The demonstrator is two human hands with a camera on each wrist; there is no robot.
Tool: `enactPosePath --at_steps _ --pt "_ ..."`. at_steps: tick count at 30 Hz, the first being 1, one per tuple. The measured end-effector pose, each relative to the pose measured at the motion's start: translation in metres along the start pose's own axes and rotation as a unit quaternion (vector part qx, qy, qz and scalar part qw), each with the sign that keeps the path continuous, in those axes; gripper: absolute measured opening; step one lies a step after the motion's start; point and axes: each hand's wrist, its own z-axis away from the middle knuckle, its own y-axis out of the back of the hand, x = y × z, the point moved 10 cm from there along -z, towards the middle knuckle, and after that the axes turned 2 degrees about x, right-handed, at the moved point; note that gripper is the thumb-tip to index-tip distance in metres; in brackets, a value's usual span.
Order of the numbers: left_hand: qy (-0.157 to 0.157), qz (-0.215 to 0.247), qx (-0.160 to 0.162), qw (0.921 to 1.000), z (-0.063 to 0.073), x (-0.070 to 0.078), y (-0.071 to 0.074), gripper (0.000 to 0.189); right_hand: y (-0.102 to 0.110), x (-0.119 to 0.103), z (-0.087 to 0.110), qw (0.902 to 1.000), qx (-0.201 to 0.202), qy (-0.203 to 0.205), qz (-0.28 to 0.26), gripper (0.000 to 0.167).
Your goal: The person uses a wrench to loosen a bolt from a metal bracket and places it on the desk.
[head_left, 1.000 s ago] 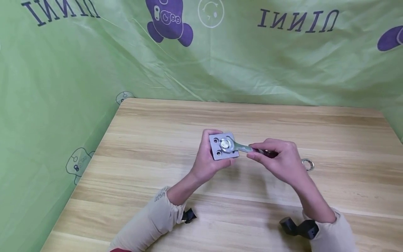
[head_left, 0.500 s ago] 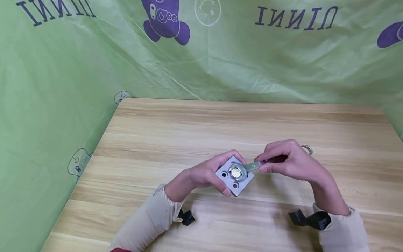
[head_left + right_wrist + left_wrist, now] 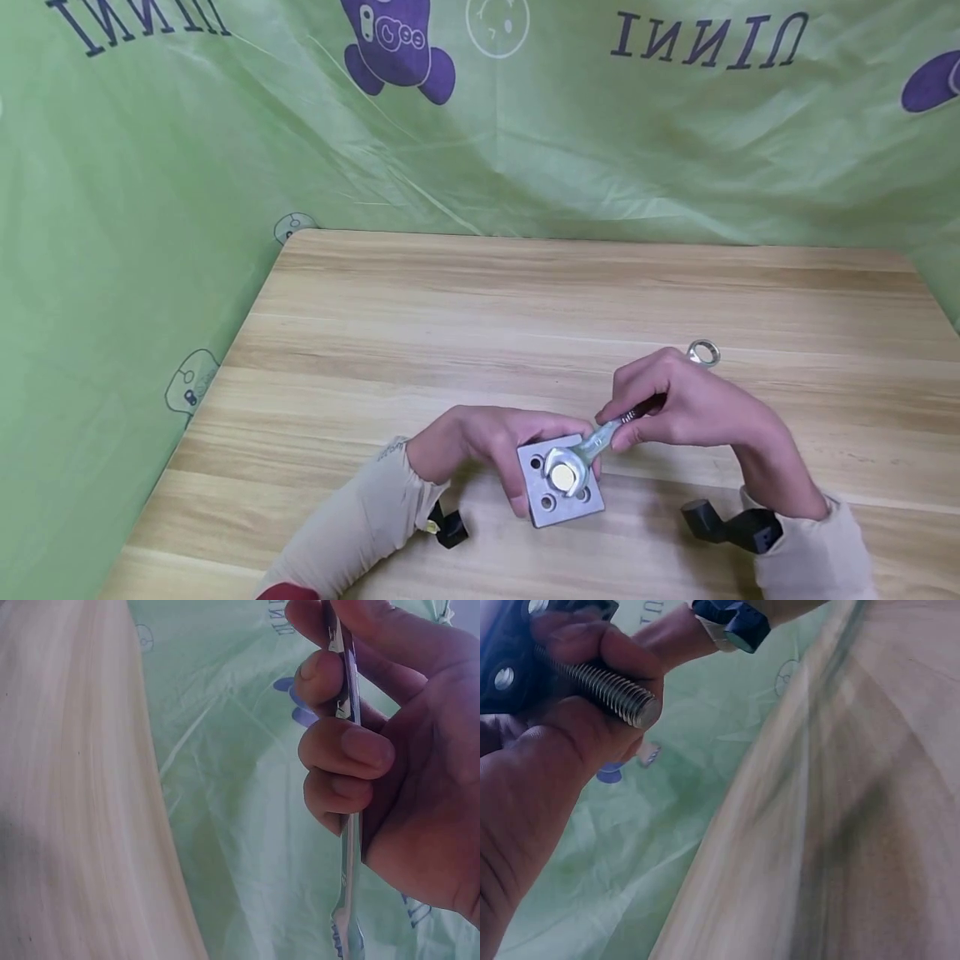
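My left hand point(image 3: 495, 437) grips a square metal plate point(image 3: 566, 513) with holes near its corners, thumb and fingers on opposite edges. A large bolt sits in its middle, its shiny head point(image 3: 562, 477) facing up. Below the plate, in the left wrist view, the bolt's threaded shank point(image 3: 615, 690) sticks out between the curled fingers. My right hand point(image 3: 690, 400) pinches the handle of a combination wrench point(image 3: 597, 442), whose forked end lies around the bolt head. The wrench's ring end point(image 3: 703, 352) shows past the knuckles. Curled fingers hold the wrench shaft point(image 3: 349, 847) in the right wrist view.
Both hands work above a wood-grain table point(image 3: 375, 333). A green sheet point(image 3: 570, 150) with purple print hangs behind it and at the left. Black wrist devices point(image 3: 731, 527) protrude from the sleeves.
Both hands have come nearer the body with the plate and wrench. The plate has turned in the left hand's hold. The wrench handle has swung from nearly level to pointing up and right.
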Motion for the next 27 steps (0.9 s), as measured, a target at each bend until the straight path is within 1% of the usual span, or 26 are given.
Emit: enactPosePath --at_steps 5,8,10,12,15,17,19,21,22,24,26,27 --pt "0.026 -0.047 -0.026 0.9982 0.000 -0.007 -0.005 0.085 -0.008 -0.003 -0.003 0.9999 -0.015 0.006 0.003 0.022" --pt "0.027 -0.060 -0.040 0.9971 0.001 -0.008 -0.006 0.086 -0.010 -0.004 -0.004 0.9998 -0.018 0.009 0.009 0.022" --pt "0.019 -0.065 -0.034 0.9971 0.003 -0.005 -0.004 0.086 -0.008 -0.004 -0.004 0.9998 -0.014 0.010 0.014 0.023" --pt "0.004 -0.064 -0.013 0.9979 0.006 0.000 0.002 0.082 -0.004 -0.003 -0.003 0.9997 -0.002 0.010 0.020 0.024" --pt "-0.033 -0.061 0.043 0.9967 0.013 0.013 0.015 0.075 0.008 0.001 -0.001 0.9988 0.032 0.011 0.035 0.027" --pt "-0.059 -0.051 0.079 0.9938 0.019 0.021 0.024 0.070 0.018 0.003 0.002 0.9965 0.062 0.020 0.052 0.029" --pt "-0.078 -0.043 0.107 0.9902 0.023 0.028 0.030 0.065 0.028 0.003 0.006 0.9939 0.092 0.040 0.047 0.030" --pt "-0.090 -0.036 0.126 0.9873 0.027 0.033 0.034 0.063 0.037 0.004 0.010 0.9909 0.117 0.060 0.032 0.032" --pt "-0.095 -0.037 0.135 0.9857 0.028 0.035 0.036 0.063 0.041 0.005 0.013 0.9896 0.128 0.063 0.023 0.032" --pt "-0.100 -0.042 0.156 0.9817 0.030 0.037 0.040 0.064 0.051 0.009 0.018 0.9864 0.155 0.052 0.015 0.033" --pt "-0.107 -0.051 0.186 0.9755 0.033 0.040 0.045 0.064 0.062 0.017 0.025 0.9815 0.188 0.012 0.032 0.033" --pt "-0.112 -0.055 0.202 0.9713 0.034 0.042 0.049 0.064 0.068 0.022 0.029 0.9774 0.206 -0.012 0.044 0.031"
